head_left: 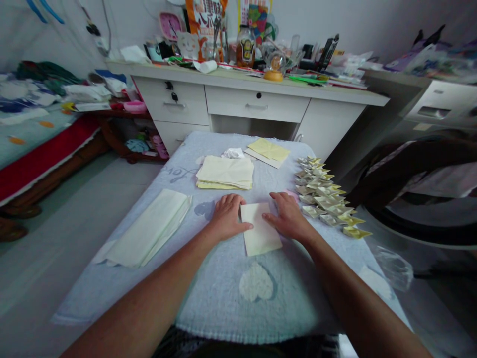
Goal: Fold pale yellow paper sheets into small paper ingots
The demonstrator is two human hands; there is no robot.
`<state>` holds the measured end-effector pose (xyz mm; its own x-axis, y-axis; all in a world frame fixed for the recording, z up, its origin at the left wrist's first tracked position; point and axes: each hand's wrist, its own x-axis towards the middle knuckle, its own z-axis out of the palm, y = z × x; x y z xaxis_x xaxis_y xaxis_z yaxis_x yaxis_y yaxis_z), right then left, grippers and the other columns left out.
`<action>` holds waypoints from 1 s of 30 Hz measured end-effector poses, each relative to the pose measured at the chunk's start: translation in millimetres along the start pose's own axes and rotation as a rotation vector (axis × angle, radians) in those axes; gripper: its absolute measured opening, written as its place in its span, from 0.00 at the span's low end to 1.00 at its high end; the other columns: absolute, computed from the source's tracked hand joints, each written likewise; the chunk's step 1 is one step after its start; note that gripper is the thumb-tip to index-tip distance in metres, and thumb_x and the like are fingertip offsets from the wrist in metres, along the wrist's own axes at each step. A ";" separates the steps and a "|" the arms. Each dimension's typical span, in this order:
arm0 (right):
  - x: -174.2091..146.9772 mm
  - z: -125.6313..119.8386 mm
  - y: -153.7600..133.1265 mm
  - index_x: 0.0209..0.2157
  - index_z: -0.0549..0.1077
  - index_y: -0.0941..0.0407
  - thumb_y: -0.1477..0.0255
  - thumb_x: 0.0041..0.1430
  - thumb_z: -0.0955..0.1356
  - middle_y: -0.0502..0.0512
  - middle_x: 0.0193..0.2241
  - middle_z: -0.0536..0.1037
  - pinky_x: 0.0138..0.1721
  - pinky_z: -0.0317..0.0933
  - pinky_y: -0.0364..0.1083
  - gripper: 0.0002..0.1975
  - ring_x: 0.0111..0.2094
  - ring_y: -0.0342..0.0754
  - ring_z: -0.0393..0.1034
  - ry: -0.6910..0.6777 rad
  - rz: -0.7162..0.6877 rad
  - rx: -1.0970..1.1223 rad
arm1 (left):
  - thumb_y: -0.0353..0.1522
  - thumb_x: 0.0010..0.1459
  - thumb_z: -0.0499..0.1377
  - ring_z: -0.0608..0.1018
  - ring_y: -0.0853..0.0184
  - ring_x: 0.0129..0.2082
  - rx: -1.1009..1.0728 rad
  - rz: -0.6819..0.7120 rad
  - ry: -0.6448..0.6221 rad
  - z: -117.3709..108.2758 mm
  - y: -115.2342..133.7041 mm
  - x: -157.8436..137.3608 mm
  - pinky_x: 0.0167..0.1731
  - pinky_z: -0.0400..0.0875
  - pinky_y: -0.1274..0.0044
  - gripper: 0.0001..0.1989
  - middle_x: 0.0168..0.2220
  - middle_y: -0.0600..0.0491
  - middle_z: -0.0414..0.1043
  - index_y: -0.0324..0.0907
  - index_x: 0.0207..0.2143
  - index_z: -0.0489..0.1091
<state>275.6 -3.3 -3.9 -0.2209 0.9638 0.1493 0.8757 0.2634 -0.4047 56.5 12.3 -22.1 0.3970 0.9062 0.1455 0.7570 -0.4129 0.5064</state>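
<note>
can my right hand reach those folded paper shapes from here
Probably yes: the right hand touches the small sheet just left of the folded paper shapes, with only a low pink item showing between them.

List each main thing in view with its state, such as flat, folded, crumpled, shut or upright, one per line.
Small sheet: lying flat
Left hand: open, thumb on small sheet
Right hand: open, thumb on small sheet
Pointed paper pieces: folded, in rows
Cream paper stack: piled flat
Long paper bundle: lying flat
Yellow sheet: creased, lying flat
White paper: crumpled
Wide middle drawer: shut
Jar: upright, lid on
Cloth: spread
</note>
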 end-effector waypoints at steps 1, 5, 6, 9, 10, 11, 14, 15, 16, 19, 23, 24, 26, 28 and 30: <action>1.5 4.3 3.2 0.54 0.66 0.61 0.62 0.55 0.68 0.67 0.50 0.69 0.51 0.55 0.57 0.27 0.51 0.60 0.61 0.018 0.017 0.008 | 0.38 0.41 0.68 0.67 0.55 0.47 -0.030 0.003 0.009 -0.5 -0.5 0.1 0.47 0.60 0.65 0.26 0.43 0.51 0.67 0.45 0.41 0.61; 1.5 16.6 10.4 0.38 0.72 0.57 0.66 0.54 0.68 0.61 0.45 0.73 0.51 0.55 0.54 0.11 0.47 0.55 0.64 0.037 -0.019 0.154 | 0.30 0.43 0.65 0.71 0.61 0.41 -0.259 -0.012 0.047 -1.4 -2.4 1.3 0.46 0.61 0.68 0.23 0.37 0.54 0.70 0.44 0.42 0.60; 0.8 17.9 11.2 0.35 0.72 0.56 0.68 0.54 0.68 0.59 0.43 0.73 0.50 0.55 0.54 0.08 0.46 0.54 0.65 0.053 -0.032 0.202 | 0.29 0.45 0.64 0.72 0.63 0.37 -0.351 -0.022 0.032 -1.6 -2.9 1.7 0.44 0.63 0.69 0.24 0.34 0.55 0.70 0.44 0.44 0.59; -0.6 19.1 12.0 0.33 0.71 0.55 0.69 0.55 0.67 0.55 0.37 0.74 0.47 0.57 0.51 0.05 0.42 0.51 0.66 0.109 -0.024 0.371 | 0.29 0.49 0.61 0.72 0.67 0.29 -0.630 -0.058 -0.013 -2.5 -4.5 2.8 0.35 0.65 0.75 0.26 0.28 0.59 0.70 0.43 0.51 0.58; -0.8 19.4 11.6 0.33 0.71 0.55 0.68 0.56 0.67 0.53 0.34 0.74 0.45 0.59 0.50 0.05 0.39 0.50 0.66 0.117 -0.003 0.443 | 0.30 0.50 0.61 0.73 0.68 0.29 -0.697 -0.062 -0.016 -2.9 -4.9 3.0 0.34 0.65 0.76 0.24 0.29 0.58 0.71 0.43 0.50 0.60; -1.0 19.6 10.8 0.33 0.70 0.55 0.67 0.56 0.66 0.52 0.32 0.73 0.41 0.60 0.48 0.06 0.37 0.49 0.66 0.117 0.024 0.523 | 0.31 0.51 0.61 0.74 0.67 0.30 -0.753 -0.064 -0.022 -3.4 -5.0 3.1 0.34 0.66 0.76 0.21 0.30 0.56 0.72 0.42 0.48 0.63; -1.8 20.3 6.3 0.30 0.67 0.54 0.64 0.57 0.67 0.49 0.28 0.71 0.34 0.60 0.44 0.08 0.31 0.45 0.65 0.094 0.086 0.789 | 0.35 0.53 0.61 0.76 0.63 0.37 -0.881 -0.065 -0.074 -4.5 -3.3 2.1 0.38 0.68 0.74 0.13 0.36 0.51 0.76 0.38 0.40 0.72; -2.4 20.3 4.3 0.31 0.66 0.54 0.64 0.57 0.67 0.49 0.28 0.71 0.33 0.60 0.43 0.09 0.30 0.45 0.66 0.086 0.093 0.879 | 0.36 0.53 0.62 0.76 0.63 0.37 -0.925 -0.073 -0.081 -4.5 -2.0 1.5 0.39 0.69 0.73 0.13 0.37 0.50 0.76 0.37 0.40 0.73; -3.1 20.2 2.2 0.33 0.65 0.54 0.63 0.57 0.68 0.49 0.29 0.72 0.33 0.61 0.43 0.10 0.31 0.45 0.66 0.072 0.098 0.967 | 0.36 0.52 0.62 0.77 0.62 0.37 -0.970 -0.087 -0.073 -4.4 -0.6 0.9 0.39 0.69 0.72 0.14 0.37 0.49 0.77 0.37 0.40 0.74; -5.5 18.9 -3.1 0.44 0.63 0.51 0.62 0.55 0.70 0.48 0.31 0.74 0.31 0.62 0.43 0.18 0.30 0.45 0.68 -0.010 0.115 1.165 | 0.36 0.50 0.64 0.77 0.62 0.35 -1.121 -0.131 -0.007 -3.3 3.7 -0.2 0.39 0.70 0.72 0.17 0.37 0.48 0.78 0.36 0.41 0.74; -7.7 16.0 -6.1 0.51 0.60 0.50 0.64 0.53 0.71 0.43 0.25 0.70 0.26 0.57 0.40 0.26 0.24 0.42 0.65 -0.017 0.131 1.185 | 0.35 0.48 0.66 0.78 0.64 0.35 -1.277 -0.158 0.076 -2.7 6.5 0.2 0.40 0.71 0.72 0.19 0.36 0.48 0.78 0.36 0.42 0.71; -8.0 14.9 -6.7 0.52 0.59 0.51 0.65 0.53 0.71 0.43 0.25 0.69 0.25 0.56 0.40 0.26 0.23 0.41 0.64 -0.005 0.138 1.181 | 0.34 0.48 0.66 0.78 0.64 0.34 -1.283 -0.169 0.103 -3.1 6.9 0.1 0.39 0.71 0.73 0.20 0.36 0.49 0.77 0.37 0.43 0.70; -8.3 12.7 -8.1 0.53 0.58 0.51 0.65 0.54 0.70 0.43 0.25 0.69 0.24 0.55 0.39 0.28 0.23 0.41 0.64 0.009 0.155 1.177 | 0.33 0.47 0.66 0.77 0.67 0.33 -1.272 -0.189 0.144 -4.8 8.0 -0.8 0.36 0.71 0.75 0.24 0.34 0.52 0.76 0.40 0.47 0.65; -8.4 10.8 -9.5 0.54 0.57 0.51 0.66 0.53 0.70 0.43 0.25 0.69 0.24 0.55 0.39 0.28 0.23 0.41 0.64 0.014 0.169 1.174 | 0.32 0.48 0.66 0.77 0.69 0.30 -1.264 -0.202 0.143 -7.4 10.3 -2.7 0.32 0.71 0.77 0.33 0.36 0.53 0.75 0.44 0.55 0.58; -8.3 9.6 -10.8 0.54 0.57 0.52 0.66 0.53 0.70 0.43 0.25 0.69 0.24 0.55 0.39 0.29 0.23 0.41 0.64 0.013 0.180 1.168 | 0.32 0.49 0.65 0.76 0.70 0.29 -1.292 -0.204 0.107 -10.0 13.1 -4.8 0.30 0.71 0.78 0.40 0.42 0.52 0.74 0.49 0.60 0.49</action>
<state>263.9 -13.7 -9.4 -0.1240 0.9922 0.0124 -0.0315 0.0086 -0.9995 59.3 3.5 -7.7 0.2467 0.9691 0.0060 -0.2655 0.0616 0.9621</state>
